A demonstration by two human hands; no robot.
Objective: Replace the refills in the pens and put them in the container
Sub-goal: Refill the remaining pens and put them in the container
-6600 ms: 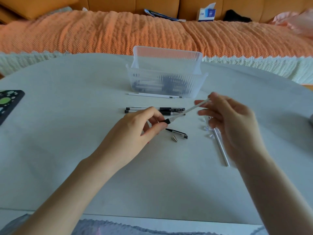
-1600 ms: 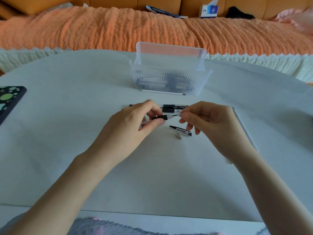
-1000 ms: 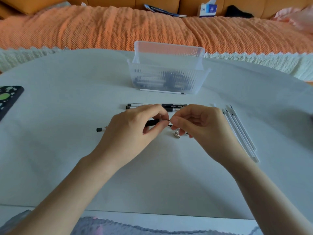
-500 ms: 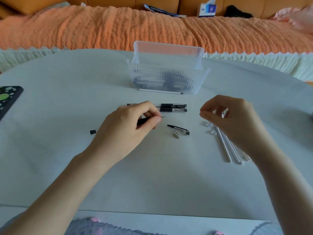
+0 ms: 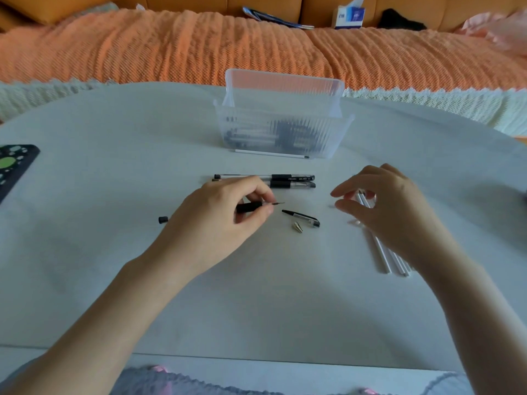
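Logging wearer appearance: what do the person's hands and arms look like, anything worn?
Left hand and right hand are bare: no gloves, rings or watch visible. Left forearm and right forearm show no sleeves. Grey clothing with pink spots shows at the bottom edge.

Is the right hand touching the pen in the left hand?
Apart. The head view shows bare table between the right hand and the pen pinched by the left hand.

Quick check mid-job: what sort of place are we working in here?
Most likely a home living room. An orange sofa draped in a knitted throw stands just behind the white table, and a tissue box sits on the sofa. Nothing suggests an office or workshop.
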